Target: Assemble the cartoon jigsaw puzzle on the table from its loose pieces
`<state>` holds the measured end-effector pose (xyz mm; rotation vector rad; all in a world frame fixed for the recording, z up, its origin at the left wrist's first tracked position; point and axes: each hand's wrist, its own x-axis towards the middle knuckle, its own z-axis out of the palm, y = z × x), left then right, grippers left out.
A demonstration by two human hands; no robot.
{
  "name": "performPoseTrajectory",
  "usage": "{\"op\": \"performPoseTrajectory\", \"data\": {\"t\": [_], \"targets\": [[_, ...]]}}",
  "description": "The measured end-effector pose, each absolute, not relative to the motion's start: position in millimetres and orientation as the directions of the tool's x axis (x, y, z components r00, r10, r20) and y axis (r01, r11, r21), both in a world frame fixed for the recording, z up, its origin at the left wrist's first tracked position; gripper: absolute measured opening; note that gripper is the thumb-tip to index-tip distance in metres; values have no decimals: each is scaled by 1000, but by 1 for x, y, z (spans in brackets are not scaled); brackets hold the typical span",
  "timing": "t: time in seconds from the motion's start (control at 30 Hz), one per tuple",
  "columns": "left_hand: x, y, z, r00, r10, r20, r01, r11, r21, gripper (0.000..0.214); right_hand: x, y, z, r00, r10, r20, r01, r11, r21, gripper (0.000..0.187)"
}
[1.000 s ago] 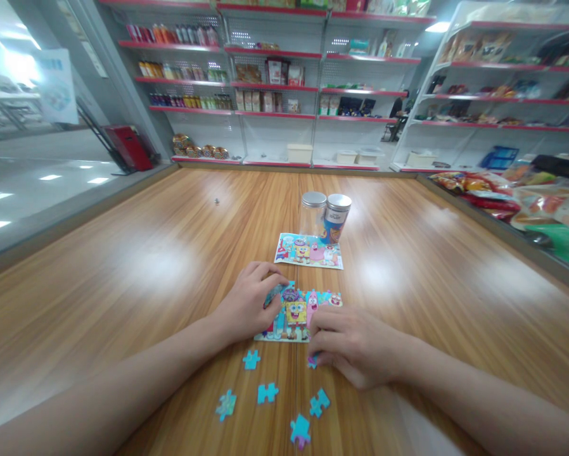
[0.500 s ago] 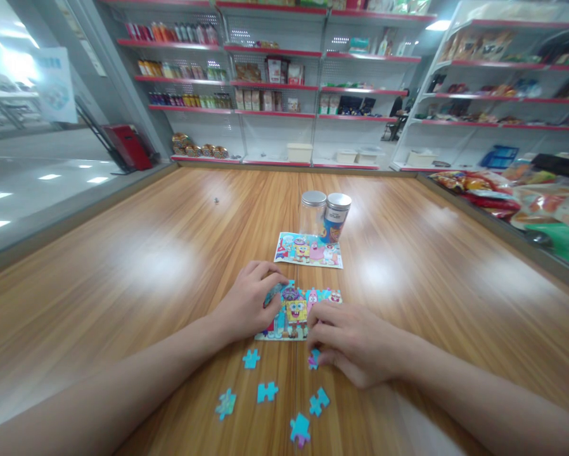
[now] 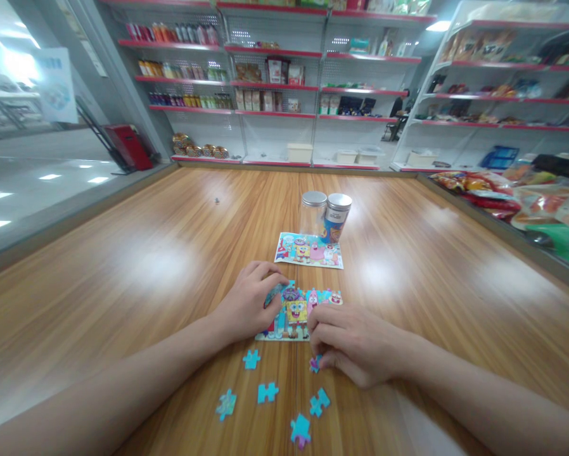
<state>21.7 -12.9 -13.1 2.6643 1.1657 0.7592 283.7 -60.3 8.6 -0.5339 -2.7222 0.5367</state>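
A partly joined jigsaw puzzle (image 3: pixel 296 311) with cartoon figures lies flat on the wooden table. Over its left end rests my left hand (image 3: pixel 253 297), thumb and fingers apart and touching the puzzle. My right hand (image 3: pixel 344 342) is at the puzzle's lower right, its thumb and fingertips closed on a small blue and pink puzzle piece (image 3: pixel 315 363); the fingers hide part of it. Nearer to me lie several loose mostly blue pieces, among them one piece (image 3: pixel 267 392) in the middle and another piece (image 3: pixel 300 430) with a pink tip.
Beyond the puzzle lies a printed picture sheet (image 3: pixel 308 251) of the same figures. A clear jar (image 3: pixel 313 212) and a labelled jar (image 3: pixel 336 218), both silver-lidded, stand at its back edge. Packaged goods (image 3: pixel 488 190) line the right side. Stocked shelves (image 3: pixel 275 85) rise behind the table.
The piece in my right fingers has turned slightly and shows less blue. My right hand has shifted a little; my left hand stays in place on the puzzle.
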Motion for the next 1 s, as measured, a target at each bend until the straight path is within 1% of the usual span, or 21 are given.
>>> {"op": "performPoseTrajectory", "data": {"t": [0.1, 0.2, 0.3, 0.43, 0.67, 0.83, 1.0], "targets": [[22, -13, -13, 573, 720, 392, 653, -690, 313, 29, 283, -62, 7, -889, 360, 281, 228, 884, -409, 3], [22, -13, -12, 572, 721, 390, 653, -689, 314, 28, 282, -64, 6, -899, 322, 296, 191, 898, -396, 8], [22, -14, -12, 569, 722, 394, 651, -688, 321, 27, 282, -65, 7, -900, 331, 284, 213, 902, -376, 12], [21, -14, -13, 569, 721, 396, 648, -689, 323, 28, 284, -65, 7, -889, 380, 256, 290, 899, -327, 19], [22, -14, -11, 571, 721, 392, 650, -689, 321, 29, 285, -65, 7, -877, 425, 225, 344, 881, -325, 8], [22, -14, -12, 570, 722, 392, 652, -688, 318, 28, 283, -65, 7, -888, 405, 218, 314, 880, -356, 7], [22, -14, -12, 567, 724, 393, 654, -686, 319, 28, 283, -66, 6, -897, 365, 249, 273, 901, -337, 9]]}}
